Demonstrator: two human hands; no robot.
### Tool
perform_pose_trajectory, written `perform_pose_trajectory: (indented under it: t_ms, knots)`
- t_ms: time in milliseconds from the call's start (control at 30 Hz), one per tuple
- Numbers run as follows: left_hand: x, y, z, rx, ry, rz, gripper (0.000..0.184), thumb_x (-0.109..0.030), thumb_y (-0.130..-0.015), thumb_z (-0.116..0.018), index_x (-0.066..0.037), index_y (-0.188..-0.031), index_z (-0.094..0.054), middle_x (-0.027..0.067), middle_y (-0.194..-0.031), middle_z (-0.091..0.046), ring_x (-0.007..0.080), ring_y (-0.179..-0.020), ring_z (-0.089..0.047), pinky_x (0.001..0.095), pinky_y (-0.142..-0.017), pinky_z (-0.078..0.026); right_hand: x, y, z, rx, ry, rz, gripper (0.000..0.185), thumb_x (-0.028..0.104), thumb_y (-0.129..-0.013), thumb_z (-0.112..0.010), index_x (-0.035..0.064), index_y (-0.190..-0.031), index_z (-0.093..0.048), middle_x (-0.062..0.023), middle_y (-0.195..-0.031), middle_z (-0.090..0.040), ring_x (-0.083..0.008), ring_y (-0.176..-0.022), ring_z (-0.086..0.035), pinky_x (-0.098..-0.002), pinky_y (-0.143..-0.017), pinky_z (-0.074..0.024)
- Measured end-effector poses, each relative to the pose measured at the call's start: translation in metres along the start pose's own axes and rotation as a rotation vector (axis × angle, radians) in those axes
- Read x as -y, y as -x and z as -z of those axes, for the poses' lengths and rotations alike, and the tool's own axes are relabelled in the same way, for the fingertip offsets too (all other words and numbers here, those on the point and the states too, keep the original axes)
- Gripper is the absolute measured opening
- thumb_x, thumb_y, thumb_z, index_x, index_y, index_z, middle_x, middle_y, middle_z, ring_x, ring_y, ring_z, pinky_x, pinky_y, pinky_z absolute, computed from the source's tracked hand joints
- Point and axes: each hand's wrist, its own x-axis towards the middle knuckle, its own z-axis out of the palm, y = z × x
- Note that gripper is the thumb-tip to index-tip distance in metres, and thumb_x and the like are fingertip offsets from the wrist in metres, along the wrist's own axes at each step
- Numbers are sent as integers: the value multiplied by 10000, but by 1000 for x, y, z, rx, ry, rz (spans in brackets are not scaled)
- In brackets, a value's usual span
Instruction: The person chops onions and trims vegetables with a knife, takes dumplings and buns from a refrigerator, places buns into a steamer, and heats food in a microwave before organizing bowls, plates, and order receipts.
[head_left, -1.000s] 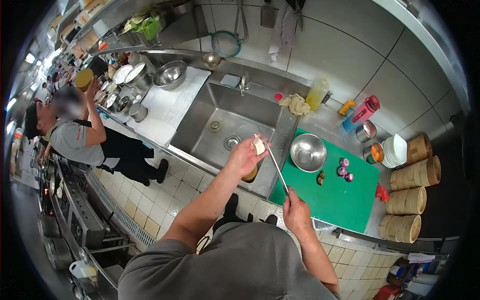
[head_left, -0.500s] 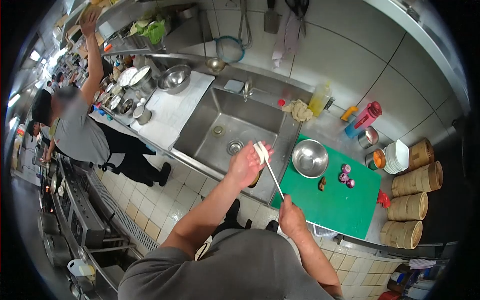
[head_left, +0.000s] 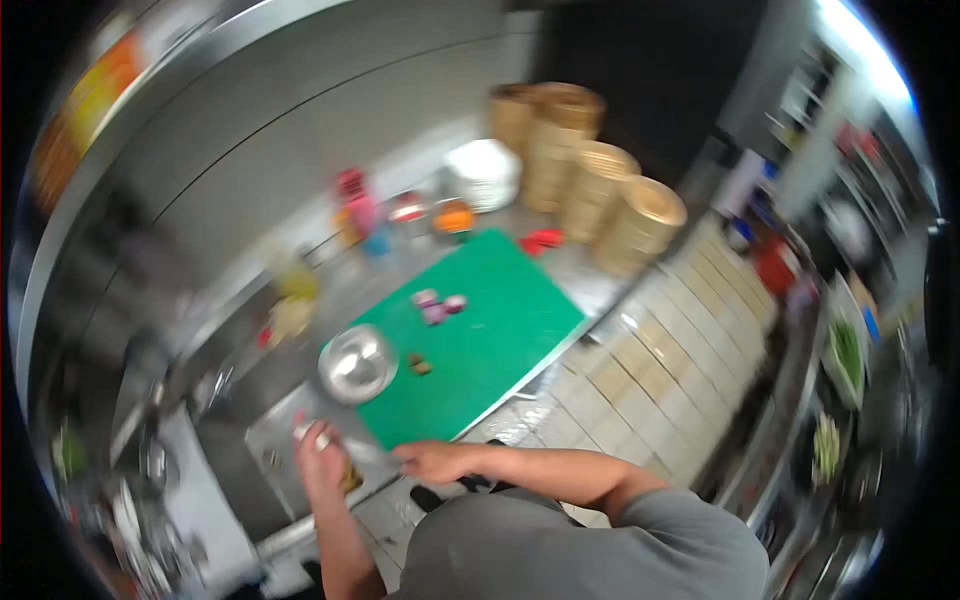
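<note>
The view is smeared by motion. My left hand [head_left: 322, 462] is over the sink's edge, its fingers curled round pale white pieces [head_left: 308, 432] whose kind I cannot make out. My right hand [head_left: 432, 462] is closed on the handle of a knife, and its blurred blade [head_left: 372, 458] points toward my left hand. Just beyond them a steel bowl [head_left: 358, 364] sits on the green cutting board [head_left: 500, 340]. Small brown pieces [head_left: 419, 365] and several peeled purple onions or shallots [head_left: 436, 308] lie on that board.
Left of the board is the steel sink [head_left: 250, 490]. Along the wall stand a yellow bottle [head_left: 300, 278], a pink bottle [head_left: 355, 195], white bowls [head_left: 482, 175] and bamboo steamers [head_left: 600, 185]. A tiled floor [head_left: 640, 370] and another counter with greens [head_left: 846, 350] are to the right.
My view has swung to the right, so the board and steamers now appear nearer the middle and the co-worker is out of view. Both hands keep hold of the knife and white pieces.
</note>
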Motion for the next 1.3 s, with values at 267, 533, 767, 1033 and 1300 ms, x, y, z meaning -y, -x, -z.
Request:
perform_pose_trajectory:
  t_ms: [267,533,767,1033,1300]
  knots:
    - [30,-76,-35,303,-324,115,378,-122,-972,-597,-134,-1339,-502,49,-1024,-626,168,-875,-589,359,-761,-508,5,54,47,-290,-329,-242,235,165,-976,-490,8,-1149,-517,-203,-937,-619,-319,-910,-643,-465,-795,-495]
    - [52,-91,-73,450,-183,342,328,-85,-981,-570,35,-1281,-517,192,-1241,-609,306,-1148,-611,423,-1005,-522,-22,89,60,-501,377,-307,265,179,-922,-533,30,-1142,-527,-232,-847,-660,-435,-791,-647,-541,-691,-516]
    - [51,-79,-45,278,-128,193,280,-83,-1005,-575,-30,-1277,-532,141,-1272,-615,288,-1177,-615,440,-1034,-514,25,64,52,-473,485,-260,313,152,-953,-541,54,-1251,-543,-241,-904,-688,-456,-786,-667,-565,-702,-525]
    - [29,-74,-37,303,-128,172,237,-89,-1015,-563,-41,-1245,-538,136,-1272,-611,264,-1172,-617,412,-1012,-527,37,33,44,-414,548,-229,302,145,-969,-512,61,-1260,-522,-243,-900,-680,-453,-787,-670,-558,-703,-531]
    - [24,-83,-26,319,-95,173,244,-102,-1020,-558,-28,-1252,-531,142,-1274,-606,282,-1194,-607,419,-1009,-532,25,13,40,-294,568,-285,210,138,-981,-500,34,-1163,-489,-251,-787,-658,-467,-748,-649,-593,-671,-496]
